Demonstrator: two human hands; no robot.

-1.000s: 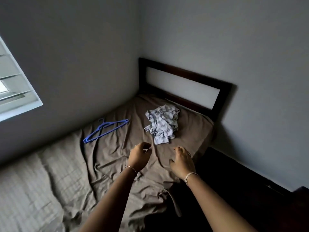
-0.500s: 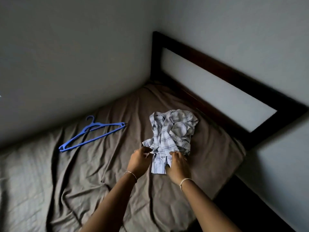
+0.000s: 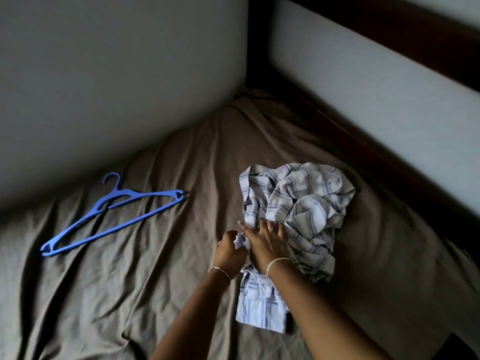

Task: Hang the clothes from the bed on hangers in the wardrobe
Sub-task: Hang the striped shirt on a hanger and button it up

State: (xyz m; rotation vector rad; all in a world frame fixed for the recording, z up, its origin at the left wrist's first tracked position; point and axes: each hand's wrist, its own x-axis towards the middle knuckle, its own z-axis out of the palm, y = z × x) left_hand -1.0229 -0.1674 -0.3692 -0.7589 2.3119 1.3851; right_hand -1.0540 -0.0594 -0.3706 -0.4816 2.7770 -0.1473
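A crumpled white shirt with blue-grey stripes (image 3: pixel 298 203) lies on the brown bedsheet (image 3: pixel 155 281) near the headboard. My left hand (image 3: pixel 230 252) grips a fold at the shirt's left edge, fingers curled into the cloth. My right hand (image 3: pixel 266 241) lies on top of the shirt with its fingers stretched forward, partly over the left hand. A blue plastic hanger (image 3: pixel 111 216) lies flat on the sheet to the left, apart from the shirt and both hands. No wardrobe is in view.
A dark wooden headboard (image 3: pixel 389 35) runs along the right and back of the bed. A grey wall (image 3: pixel 104 74) borders the bed's far left side. The sheet is wrinkled around the hanger and below my arms.
I have leaned closer over the bed. Both hands went from hovering above the sheet to the shirt; the left now clutches its edge and the right has slid forward across it.
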